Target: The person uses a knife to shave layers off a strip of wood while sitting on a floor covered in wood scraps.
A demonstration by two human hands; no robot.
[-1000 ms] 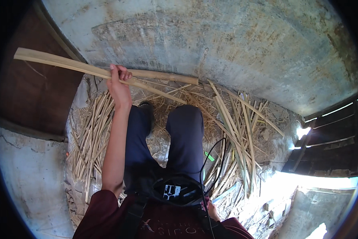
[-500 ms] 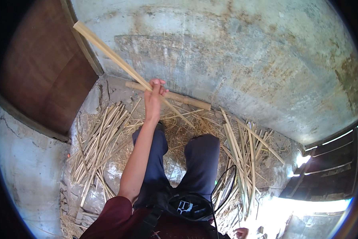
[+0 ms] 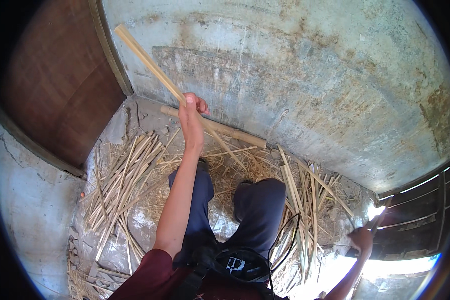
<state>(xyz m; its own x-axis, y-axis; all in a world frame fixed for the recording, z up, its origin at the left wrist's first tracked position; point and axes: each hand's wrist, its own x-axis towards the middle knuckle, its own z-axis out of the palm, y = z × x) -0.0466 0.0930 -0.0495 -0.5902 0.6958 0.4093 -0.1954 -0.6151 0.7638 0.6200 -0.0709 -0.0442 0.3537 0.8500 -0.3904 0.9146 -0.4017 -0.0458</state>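
Note:
My left hand [image 3: 191,117] is raised at the centre, closed round a long split bamboo strip [image 3: 149,61]. The strip slants from the upper left down past the hand, its lower end over the shavings between my knees. Out to the right, my right hand [image 3: 361,239] is closed on a dark blade-like tool [image 3: 378,219] that points up and away. Glare and motion blur its exact kind. Beyond my feet, a round bamboo pole [image 3: 235,133] lies along the foot of the wall.
Bamboo strips lie in a pile [image 3: 122,177] at the left and another pile [image 3: 305,200] at the right. Shavings [image 3: 220,170] cover the floor between. A stained wall [image 3: 285,65] rises ahead, with a brown panel [image 3: 55,75] at left and dark slats [image 3: 410,215] at right.
My right hand has swung up and outward from the lower edge, bringing the dark tool into view. The left hand still grips the bamboo strip, which has tilted slightly steeper.

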